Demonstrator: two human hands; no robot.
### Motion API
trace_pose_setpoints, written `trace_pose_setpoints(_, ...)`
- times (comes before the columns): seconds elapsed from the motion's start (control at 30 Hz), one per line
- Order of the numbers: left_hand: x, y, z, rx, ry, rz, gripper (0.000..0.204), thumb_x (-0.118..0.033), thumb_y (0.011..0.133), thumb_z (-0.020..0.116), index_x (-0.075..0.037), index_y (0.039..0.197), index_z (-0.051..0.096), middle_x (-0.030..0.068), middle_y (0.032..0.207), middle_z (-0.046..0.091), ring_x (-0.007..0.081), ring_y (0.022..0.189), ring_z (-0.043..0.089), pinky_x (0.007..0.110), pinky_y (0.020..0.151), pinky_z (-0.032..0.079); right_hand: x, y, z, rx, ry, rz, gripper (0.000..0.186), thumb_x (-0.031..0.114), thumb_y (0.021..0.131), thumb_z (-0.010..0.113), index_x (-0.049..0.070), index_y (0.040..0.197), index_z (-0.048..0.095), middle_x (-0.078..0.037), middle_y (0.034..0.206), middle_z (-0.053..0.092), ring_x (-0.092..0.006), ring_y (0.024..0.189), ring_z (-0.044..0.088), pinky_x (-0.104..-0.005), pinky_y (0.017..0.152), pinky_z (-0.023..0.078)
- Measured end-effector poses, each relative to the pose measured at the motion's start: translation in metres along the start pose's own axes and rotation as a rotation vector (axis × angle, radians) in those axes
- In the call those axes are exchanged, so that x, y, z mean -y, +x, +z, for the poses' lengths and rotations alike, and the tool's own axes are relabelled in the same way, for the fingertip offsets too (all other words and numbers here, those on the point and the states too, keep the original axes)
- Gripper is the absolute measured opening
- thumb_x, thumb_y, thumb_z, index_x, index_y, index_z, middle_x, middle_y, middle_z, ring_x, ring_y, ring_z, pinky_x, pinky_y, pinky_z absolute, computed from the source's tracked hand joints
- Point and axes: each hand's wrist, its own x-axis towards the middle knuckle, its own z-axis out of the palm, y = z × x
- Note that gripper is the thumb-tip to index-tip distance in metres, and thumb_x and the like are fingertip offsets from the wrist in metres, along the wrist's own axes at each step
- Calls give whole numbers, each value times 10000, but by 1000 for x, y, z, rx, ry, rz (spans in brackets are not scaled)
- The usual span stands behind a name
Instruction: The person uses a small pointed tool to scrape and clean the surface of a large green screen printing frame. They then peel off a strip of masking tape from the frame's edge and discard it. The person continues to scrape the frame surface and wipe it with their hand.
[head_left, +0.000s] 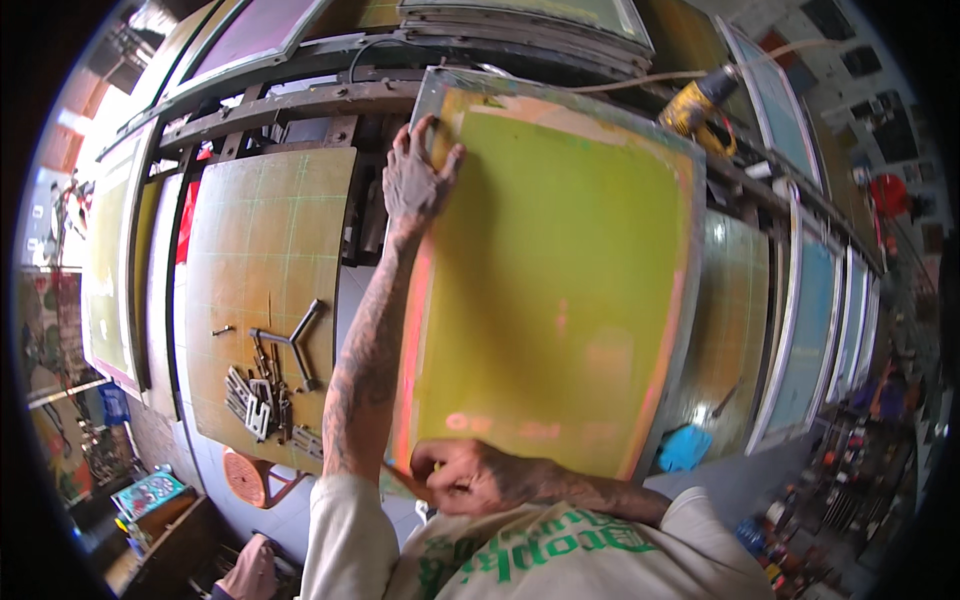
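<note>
A large screen printing frame [560, 260] with yellow-green mesh and a grey border stands in front of me, its lower end close to my shirt. My left hand [415, 182] rests at its upper left edge, fingers apart and lying on the border. At the lower left corner my right hand [470, 477] is closed, its fingers curled. A narrow orange-brown strip [405, 482] shows beside that hand; what the fingers hold is hidden. Pink-orange tape [412, 350] runs along the frame's left side, and faint pink marks show low on the mesh.
Left is a board [265, 210] with a Y-shaped wrench [296, 340] and a pile of metal clamps and bolts [260, 400]. A yellow heat gun [692, 103] lies past the upper right corner. A blue cloth [685, 447] sits right. Other frames [795, 330] line both sides; an orange stool [248, 478] is below.
</note>
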Motion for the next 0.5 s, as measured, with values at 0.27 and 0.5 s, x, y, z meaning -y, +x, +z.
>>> trace_pose_setpoints(0.27,-17,-132,-87,475,-805,-35,613,-467,1078,483,-32,1509,481,185,1584,434,312,1528,301,437,1249,226,21,-69,-27,-507,-103,220,161,32,859,707,-5,743,602,-67,781,588,-201,653,566,-327,597,433)
trace_pose_setpoints(0.5,-101,-312,-216,900,-856,-543,545,-427,1115,429,6,1428,534,119,1226,680,234,1135,639,357,1010,485,-9,-77,24,-484,-156,299,221,76,861,717,0,804,517,-110,699,509,-244,628,532,-390,606,444)
